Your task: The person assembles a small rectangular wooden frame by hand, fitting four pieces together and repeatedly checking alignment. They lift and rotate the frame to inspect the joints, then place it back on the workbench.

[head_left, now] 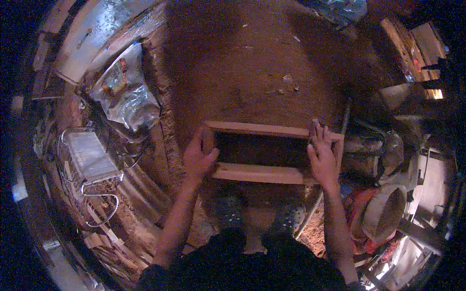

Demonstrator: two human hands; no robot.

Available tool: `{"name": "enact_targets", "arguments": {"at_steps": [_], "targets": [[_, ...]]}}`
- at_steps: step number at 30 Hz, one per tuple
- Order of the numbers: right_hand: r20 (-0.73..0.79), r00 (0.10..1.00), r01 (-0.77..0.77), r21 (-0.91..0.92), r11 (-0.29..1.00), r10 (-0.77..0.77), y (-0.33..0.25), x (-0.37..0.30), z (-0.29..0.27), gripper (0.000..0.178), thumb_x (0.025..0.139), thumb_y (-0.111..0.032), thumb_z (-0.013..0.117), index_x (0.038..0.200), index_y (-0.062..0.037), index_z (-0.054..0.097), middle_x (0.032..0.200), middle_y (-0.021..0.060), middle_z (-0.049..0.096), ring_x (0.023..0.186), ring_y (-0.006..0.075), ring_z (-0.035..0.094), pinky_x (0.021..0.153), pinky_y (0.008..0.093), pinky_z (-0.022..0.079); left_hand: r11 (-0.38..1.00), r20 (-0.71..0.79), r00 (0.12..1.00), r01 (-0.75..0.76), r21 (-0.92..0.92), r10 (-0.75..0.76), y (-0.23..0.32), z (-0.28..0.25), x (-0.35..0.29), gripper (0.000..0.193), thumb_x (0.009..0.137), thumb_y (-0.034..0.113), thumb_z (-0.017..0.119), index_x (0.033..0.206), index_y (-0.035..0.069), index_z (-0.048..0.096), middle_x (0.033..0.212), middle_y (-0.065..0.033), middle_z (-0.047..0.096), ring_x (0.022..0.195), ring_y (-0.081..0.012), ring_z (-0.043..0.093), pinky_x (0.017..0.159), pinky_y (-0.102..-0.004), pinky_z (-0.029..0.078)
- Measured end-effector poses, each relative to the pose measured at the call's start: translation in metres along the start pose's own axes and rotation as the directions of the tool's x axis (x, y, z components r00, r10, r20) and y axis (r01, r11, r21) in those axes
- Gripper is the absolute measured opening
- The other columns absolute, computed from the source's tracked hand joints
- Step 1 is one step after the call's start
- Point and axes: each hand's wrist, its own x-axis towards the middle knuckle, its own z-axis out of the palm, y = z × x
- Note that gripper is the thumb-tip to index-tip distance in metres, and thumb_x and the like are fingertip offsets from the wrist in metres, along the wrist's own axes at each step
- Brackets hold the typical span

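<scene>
- The open rectangular frame of pale wood (262, 173) lay crosswise in front of the person, between both hands, its long sides running left to right; whether it touched the floor could not be told.
- Handling it well, in my judgement, called for equal support at both ends, so that neither corner dipped and the long sides did not twist.
- The left hand (198, 156) pinched the frame's left end, thumb over the inner edge; a firm, unstrained hold there seemed best.
- The right hand (322, 156) lay over the frame's right end, fingers fairly straight and thumb apart; how tightly it closed could not be told. Wrapping the fingers further would probably have steadied that end.
- The brown, earthen-looking floor (233, 72) stretched beyond the frame, dim and unevenly lit.
- A large grey panel (104, 29) stood far beyond and left of the frame.
- Crumpled clear plastic sheeting (133, 104) lay nearer, left of the frame.
- A white rack with wire legs (92, 153) stood well left of the frame.
- A tan, hollow, bucket-like container (386, 213) tilted to the frame's right, on the person's side.
- Small pale scraps (290, 83) dotted the ground beyond the frame.
</scene>
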Motion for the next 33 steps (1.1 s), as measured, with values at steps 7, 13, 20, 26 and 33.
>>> {"name": "enact_targets", "arguments": {"at_steps": [7,13,20,26,33], "targets": [[-0.043,0.999,0.009,-0.234,0.972,-0.019,-0.003,0.001,-0.005,0.057,0.087,-0.021,0.074,0.14,-0.0089,0.057,0.157,0.0041,0.042,0.15,0.027,0.029,0.121,0.0414,0.024,0.997,-0.022,0.999,-0.025,0.07,0.027,-0.008,0.004,-0.006,0.083,0.072,0.03,0.077,0.145,0.003,0.046,0.129,-0.0241,0.062,0.118,-0.04,0.061,0.102,-0.0459,0.048],[-0.179,0.978,0.057,-0.279,0.958,-0.111,0.001,0.009,0.012,0.06,0.078,-0.018,0.081,0.134,-0.0077,0.062,0.149,0.0083,0.052,0.145,0.0292,0.038,0.114,0.0428,0.038,0.991,-0.086,0.988,-0.132,-0.003,0.132,-0.032,0.025,0.001,0.085,0.071,0.027,0.078,0.146,0.004,0.044,0.129,-0.0241,0.062,0.116,-0.0405,0.062,0.102,-0.046,0.048],[-0.125,0.876,0.43,-0.232,0.872,-0.465,0.0,0.052,0.027,0.055,0.071,-0.028,0.085,0.121,-0.0101,0.07,0.119,0.0113,0.071,0.112,0.0324,0.066,0.093,0.0414,0.054,0.969,-0.032,0.985,-0.162,0.187,0.171,-0.018,0.012,-0.001,0.087,0.071,0.027,0.079,0.146,0.001,0.043,0.129,-0.0261,0.061,0.116,-0.042,0.061,0.102,-0.0469,0.048],[-0.078,0.862,0.482,-0.18,0.857,-0.501,-0.026,0.063,0.046,0.054,0.072,-0.037,0.084,0.118,-0.012,0.07,0.111,0.0114,0.073,0.1,0.0321,0.07,0.082,0.0415,0.057,0.996,-0.006,0.999,-0.051,0.075,0.051,0.005,-0.006,-0.007,0.085,0.071,0.026,0.079,0.146,0.003,0.045,0.126,-0.0256,0.063,0.114,-0.0429,0.062,0.101,-0.048,0.049],[-0.052,0.876,0.471,-0.129,0.873,-0.48,-0.029,0.067,0.044,0.049,0.075,-0.037,0.083,0.114,-0.0107,0.071,0.108,0.0124,0.073,0.097,0.0328,0.071,0.079,0.0417,0.058,0.99,-0.052,0.993,-0.102,0.1,0.107,0.004,-0.002,-0.003,0.085,0.07,0.027,0.08,0.145,0.005,0.047,0.12,-0.0248,0.065,0.109,-0.0428,0.063,0.096,-0.0487,0.051]]}}
